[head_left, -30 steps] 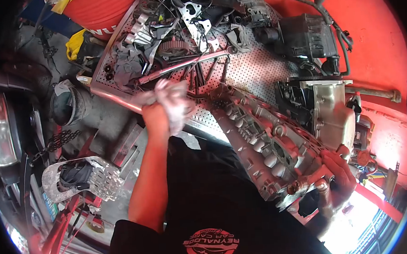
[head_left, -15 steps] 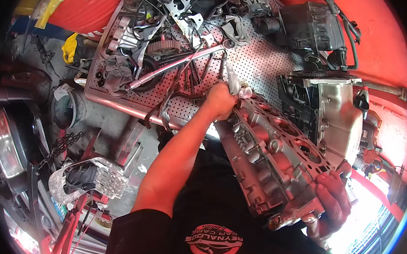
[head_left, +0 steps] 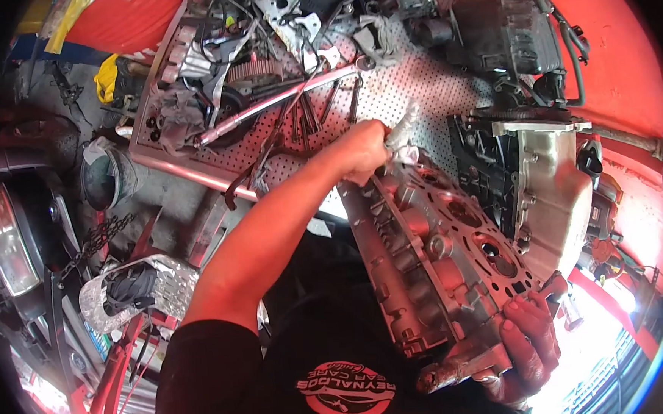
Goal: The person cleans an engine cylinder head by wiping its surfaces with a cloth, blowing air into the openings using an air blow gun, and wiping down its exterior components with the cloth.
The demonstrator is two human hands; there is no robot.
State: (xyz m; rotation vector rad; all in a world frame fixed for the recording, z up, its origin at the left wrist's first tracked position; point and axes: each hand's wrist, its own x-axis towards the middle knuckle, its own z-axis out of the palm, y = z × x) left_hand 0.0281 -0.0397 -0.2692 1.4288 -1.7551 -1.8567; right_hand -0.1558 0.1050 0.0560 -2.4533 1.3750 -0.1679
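Note:
A metal cylinder head point(head_left: 425, 254) is tilted in front of my body, its flat face with round chamber recesses turned up and to the right. At its far end my left hand point(head_left: 364, 153) is closed in a fist. A crumpled pale grey rag point(head_left: 401, 130) sticks out of that fist, against the end of the head. Wrapped around the near corner of the head is my right hand point(head_left: 523, 343), fingers over the flat face. The palm side of each hand is hidden.
Beyond the head is a perforated metal table point(head_left: 434, 87) bearing a long torque wrench point(head_left: 280, 104), a toothed pulley point(head_left: 255, 71) and scattered parts. On the right stand a black plastic housing point(head_left: 503, 37) and an engine block point(head_left: 546, 186). A bucket point(head_left: 106, 179) is at left.
The cylinder head has shifted slightly left and toward my body with both hands on it. The rag's free end has swung from nearly upright to leaning right.

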